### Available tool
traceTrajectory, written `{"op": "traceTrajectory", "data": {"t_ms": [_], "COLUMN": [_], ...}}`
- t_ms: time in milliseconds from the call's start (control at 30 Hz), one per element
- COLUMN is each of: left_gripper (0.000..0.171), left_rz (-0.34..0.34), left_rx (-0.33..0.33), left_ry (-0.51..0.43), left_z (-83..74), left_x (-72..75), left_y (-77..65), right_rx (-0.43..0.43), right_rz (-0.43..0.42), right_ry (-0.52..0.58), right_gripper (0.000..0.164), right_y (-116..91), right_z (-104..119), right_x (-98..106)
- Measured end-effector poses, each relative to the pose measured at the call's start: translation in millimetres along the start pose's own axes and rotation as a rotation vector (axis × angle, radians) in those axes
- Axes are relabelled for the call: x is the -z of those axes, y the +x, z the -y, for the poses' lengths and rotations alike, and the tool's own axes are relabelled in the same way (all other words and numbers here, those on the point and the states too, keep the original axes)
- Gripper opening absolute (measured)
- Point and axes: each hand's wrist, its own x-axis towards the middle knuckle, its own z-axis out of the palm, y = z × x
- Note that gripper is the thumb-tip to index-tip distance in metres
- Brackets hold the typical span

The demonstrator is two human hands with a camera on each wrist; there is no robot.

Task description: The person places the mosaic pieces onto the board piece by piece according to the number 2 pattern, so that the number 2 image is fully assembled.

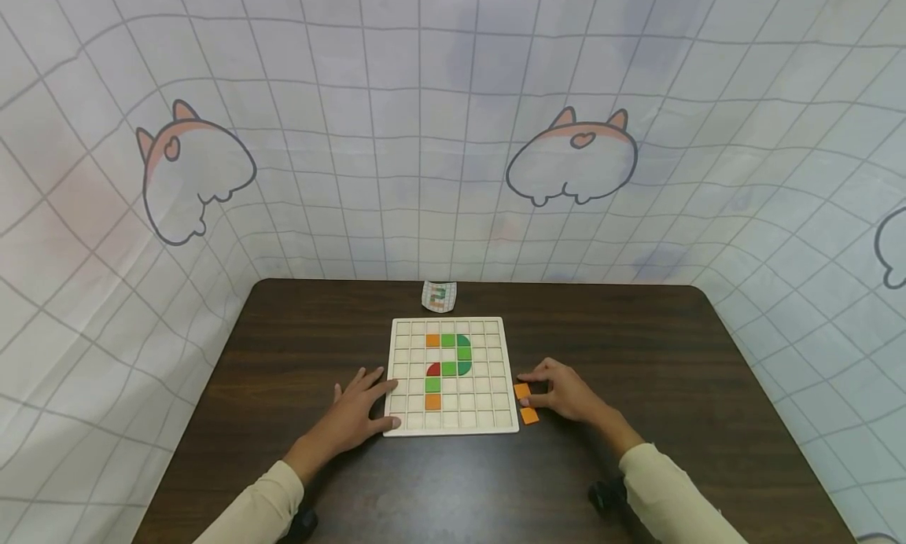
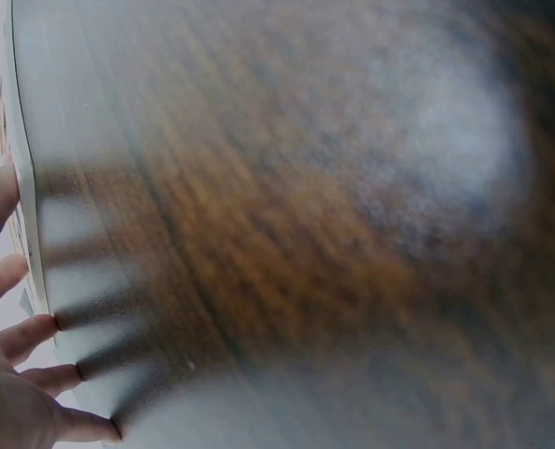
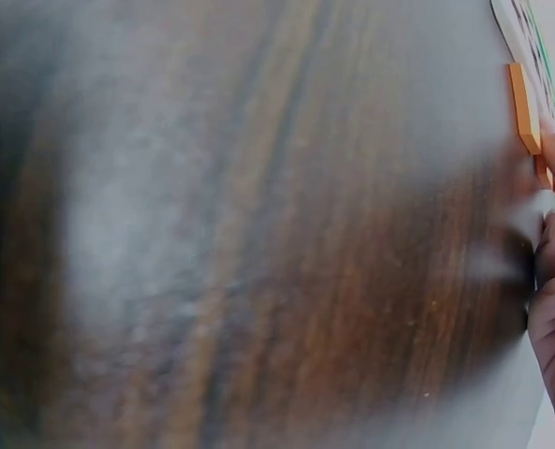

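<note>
A cream grid board (image 1: pixel 481 418) lies on the table, with orange, green and red tiles set in some of its squares. My left hand (image 1: pixel 348 418) rests with spread fingers at the board's left edge; thumb and a fingertip touch its rim. Right of the board, my right hand (image 1: pixel 566 393) pinches an orange square tile (image 1: pixel 522 391) between thumb and forefinger. Another orange tile (image 1: pixel 529 416) lies just nearer to me, below the thumb. In the right wrist view, an orange tile (image 3: pixel 522 110) shows beside the thumb, and the other fingers are curled.
A small paper card (image 1: pixel 439 296) with a coloured tile pattern lies behind the board at the table's back edge. The dark wooden table (image 1: pixel 637 332) is bordered by a white grid-patterned curtain (image 1: pixel 453 174). Dark objects sit near both wrists.
</note>
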Motion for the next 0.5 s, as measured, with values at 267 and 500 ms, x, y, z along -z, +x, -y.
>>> {"op": "traceTrajectory", "data": {"t_ms": [267,500], "left_gripper": [0.07,0.07], "left_rz": [-0.005,-0.008], "left_rx": [-0.002,-0.004], "left_ry": [-0.008,-0.016], "left_z": [0.5,1.3], "left_x": [-0.8,-0.7], "left_y": [0.0,-0.4], "right_rx": [0.01,0.049], "right_rz": [0.003,-0.014], "right_ry": [-0.007,-0.029], "right_gripper": [0.042,0.037], "right_y": [2.9,2.6], "right_z": [-2.1,-2.0], "right_x": [-0.1,-0.6]}}
